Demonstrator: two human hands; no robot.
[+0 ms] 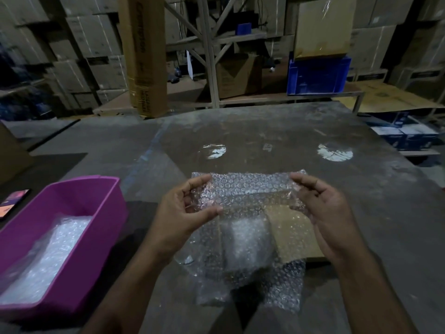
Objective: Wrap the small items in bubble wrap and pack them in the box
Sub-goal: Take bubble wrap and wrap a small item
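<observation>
Bubble wrap sheet (pixel 250 189): clear, crinkled, held up over the grey table (pixel 361 213). Left hand (pixel 185 210) pinches its left edge; right hand (pixel 322 208) pinches the right edge. Beneath it, a flat cardboard piece (pixel 293 235) and a whitish bundle (pixel 245 239), contents unclear. Pink tub (pixel 101 213), near left, holds more wrap (pixel 50 251). Judged: wrapping under way; packing remains.

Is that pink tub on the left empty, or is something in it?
Not empty. The pink tub holds crumpled bubble wrap across its bottom; whether anything is wrapped inside cannot be told.
</observation>
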